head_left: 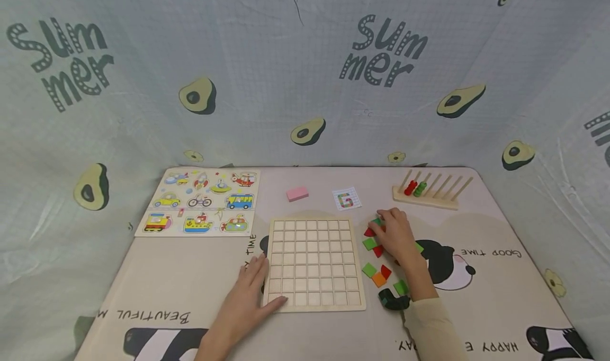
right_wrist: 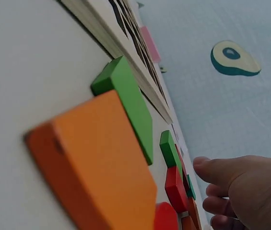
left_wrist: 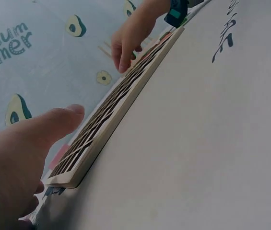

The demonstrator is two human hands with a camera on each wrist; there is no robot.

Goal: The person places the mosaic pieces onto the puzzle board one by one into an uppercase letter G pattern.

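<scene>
A wooden grid board (head_left: 320, 265) lies in front of me with bare square cells. My left hand (head_left: 245, 295) rests at its left edge, fingers extended and thumb at the near left corner. Beyond the board's right side, my right hand (head_left: 399, 236) reaches over small blocks, its thumb and fingers apart in the right wrist view. A green block (head_left: 376, 221) and a red block (head_left: 369, 232) are by its fingertips; contact is unclear. Closer to me lie a green block (right_wrist: 125, 103), an orange block (right_wrist: 97, 153) and a red piece (head_left: 386, 271).
A card with a coloured G pattern (head_left: 347, 198) and a pink block (head_left: 297, 193) lie behind the board. At back right stands a peg rack (head_left: 424, 198) with red and green beads. A vehicle picture puzzle (head_left: 190, 213) lies at back left. A patterned curtain (head_left: 257, 86) borders the table.
</scene>
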